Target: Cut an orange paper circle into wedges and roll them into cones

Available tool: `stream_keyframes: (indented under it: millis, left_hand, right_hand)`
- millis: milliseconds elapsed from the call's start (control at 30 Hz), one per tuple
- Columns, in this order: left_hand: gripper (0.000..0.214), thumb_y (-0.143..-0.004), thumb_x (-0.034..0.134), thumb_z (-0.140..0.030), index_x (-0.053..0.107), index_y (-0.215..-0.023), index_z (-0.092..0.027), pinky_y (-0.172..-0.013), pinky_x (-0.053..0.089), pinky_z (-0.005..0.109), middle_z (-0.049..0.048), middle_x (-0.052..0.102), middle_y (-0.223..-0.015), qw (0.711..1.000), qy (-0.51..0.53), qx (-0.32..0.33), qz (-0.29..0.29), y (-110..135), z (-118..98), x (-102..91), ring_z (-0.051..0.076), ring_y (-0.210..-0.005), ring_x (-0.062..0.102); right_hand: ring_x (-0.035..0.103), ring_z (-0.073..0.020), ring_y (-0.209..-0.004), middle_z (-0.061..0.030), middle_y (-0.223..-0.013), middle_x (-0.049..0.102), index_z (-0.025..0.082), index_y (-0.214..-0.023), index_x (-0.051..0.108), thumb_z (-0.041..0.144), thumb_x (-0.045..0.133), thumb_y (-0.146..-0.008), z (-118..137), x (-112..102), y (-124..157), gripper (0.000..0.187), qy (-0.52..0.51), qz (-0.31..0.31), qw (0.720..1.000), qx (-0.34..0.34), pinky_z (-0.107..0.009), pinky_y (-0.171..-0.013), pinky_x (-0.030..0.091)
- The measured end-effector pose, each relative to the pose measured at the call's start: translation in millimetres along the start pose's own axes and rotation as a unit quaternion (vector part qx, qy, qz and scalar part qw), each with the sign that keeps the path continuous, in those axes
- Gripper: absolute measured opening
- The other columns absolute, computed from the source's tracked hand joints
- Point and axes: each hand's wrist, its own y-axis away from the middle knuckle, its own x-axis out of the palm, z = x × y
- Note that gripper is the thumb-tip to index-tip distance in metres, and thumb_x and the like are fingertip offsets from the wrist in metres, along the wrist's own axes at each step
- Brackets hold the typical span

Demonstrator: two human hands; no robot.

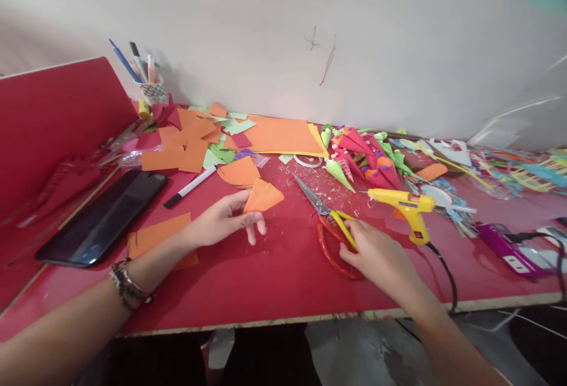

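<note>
My left hand [225,219] pinches a folded orange paper piece [263,195] just above the red table [266,285]. My right hand [376,253] rests on the red and yellow handles of a pair of scissors [330,223] that lies on the table with its blades pointing up-left; the fingers curl over the handles. A yellow glue gun [405,204] stands just right of the right hand, its black cord running down past my wrist.
Orange paper scraps [195,143], a large orange sheet [279,135], a black marker [188,188], a dark tablet [104,217], a pen cup [150,87], a pile of paper cones [358,155], a tape roll [308,161] and a purple device [514,250] lie around.
</note>
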Motion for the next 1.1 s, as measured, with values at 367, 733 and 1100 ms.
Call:
stream_keyframes:
  millis: [367, 733, 1100]
  left_hand:
    - [0.020, -0.083, 0.049, -0.030, 0.052, -0.070, -0.015, -0.054, 0.041, 0.019, -0.0040, 0.053, -0.062, 0.996, -0.002, 0.039, -0.081, 0, -2, -1.0, 0.005, -0.047, 0.049]
    - [0.006, -0.083, 0.051, -0.021, 0.045, -0.081, -0.018, -0.050, 0.040, 0.020, -0.0038, 0.057, -0.067, 0.979, 0.118, 0.122, -0.117, 4, -16, 2.1, 0.005, -0.046, 0.053]
    - [0.017, -0.082, 0.048, -0.026, 0.044, -0.068, -0.018, -0.047, 0.030, 0.018, -0.0049, 0.044, -0.056, 0.963, 0.167, 0.097, -0.188, 6, -19, 4.1, 0.006, -0.050, 0.036]
  right_hand:
    - [0.059, -0.0218, -0.081, -0.0071, -0.087, 0.062, 0.017, -0.094, 0.051, 0.042, 0.043, -0.079, -18, -5, -2, 0.030, -0.350, 0.001, 0.937, 0.015, -0.030, -0.064, 0.044]
    - [0.050, -0.0152, -0.064, -0.0016, -0.077, 0.054, 0.020, -0.097, 0.046, 0.038, 0.062, -0.063, 29, -27, 25, 0.042, -0.417, -0.005, 0.907, -0.056, -0.027, -0.055, 0.043]
    - [0.048, -0.0138, -0.058, -0.0012, -0.069, 0.053, 0.019, -0.086, 0.045, 0.040, 0.058, -0.068, 42, -23, 20, 0.031, -0.271, -0.025, 0.955, -0.120, -0.025, -0.052, 0.037]
